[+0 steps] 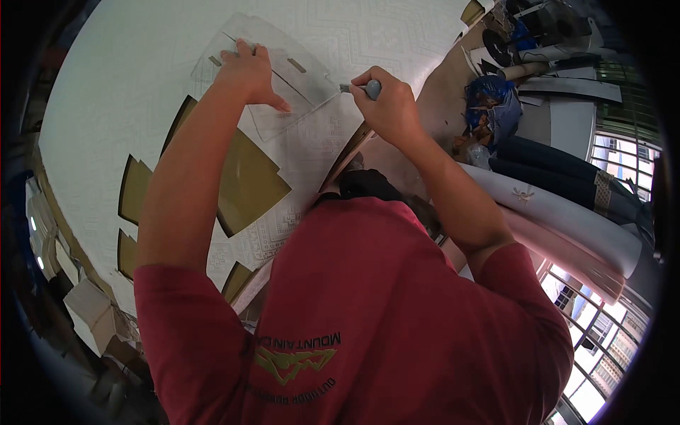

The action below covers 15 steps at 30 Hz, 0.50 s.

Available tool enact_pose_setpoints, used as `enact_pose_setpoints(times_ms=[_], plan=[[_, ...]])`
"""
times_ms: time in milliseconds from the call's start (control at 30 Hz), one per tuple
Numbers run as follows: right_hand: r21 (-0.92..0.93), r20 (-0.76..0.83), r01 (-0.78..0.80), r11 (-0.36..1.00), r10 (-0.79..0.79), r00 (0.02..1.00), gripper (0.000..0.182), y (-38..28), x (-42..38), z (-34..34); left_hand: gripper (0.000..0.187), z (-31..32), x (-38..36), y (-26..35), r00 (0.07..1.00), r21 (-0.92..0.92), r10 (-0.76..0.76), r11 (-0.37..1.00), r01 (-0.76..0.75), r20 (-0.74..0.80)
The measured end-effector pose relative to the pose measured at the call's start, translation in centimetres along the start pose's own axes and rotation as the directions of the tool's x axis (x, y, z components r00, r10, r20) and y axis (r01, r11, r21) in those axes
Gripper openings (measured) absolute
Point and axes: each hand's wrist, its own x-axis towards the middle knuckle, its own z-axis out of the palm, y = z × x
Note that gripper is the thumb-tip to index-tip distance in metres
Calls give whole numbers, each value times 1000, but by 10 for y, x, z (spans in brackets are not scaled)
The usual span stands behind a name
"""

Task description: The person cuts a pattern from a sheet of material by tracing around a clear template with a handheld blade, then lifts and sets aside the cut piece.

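Observation:
My left hand (249, 76) lies on a clear plastic template (301, 85) with its fingers spread, pressing it against the white patterned fabric (382, 35). Narrow slots and a long straight line show in the template. At its right corner, my right hand (388, 103) is closed around a small grey tool with a rounded end (372, 88). The tool's narrow tip points left, right at the template's edge; its exact kind I cannot tell. Below my left forearm, an olive-brown pattern piece (248, 180) rests on the fabric.
More olive-brown pieces (133, 188) lie along the left side of the fabric. Right of the table stand long fabric rolls (559, 209), a blue plastic bag (494, 103) and a black fan (499, 46). Cardboard boxes (88, 304) sit at the lower left.

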Motion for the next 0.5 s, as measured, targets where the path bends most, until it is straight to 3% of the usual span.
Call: enact_pose_setpoints(times_ms=[167,267,333,500], plan=[[13,11,28,1000,-28,1000,18,7,-2,2,149,-12,-7,4,997,-5,5,1000,-5,75],[105,-15,-47,993,49,999,17,19,-10,13,148,-8,-5,1,998,-60,-46,997,49,49],[284,-79,46,958,-24,997,14,36,-12,28,147,-8,-6,2,998,-103,-34,994,39,49],[320,-115,104,942,-71,991,13,41,0,49,148,-13,-7,4,998,-66,-24,997,28,64]])
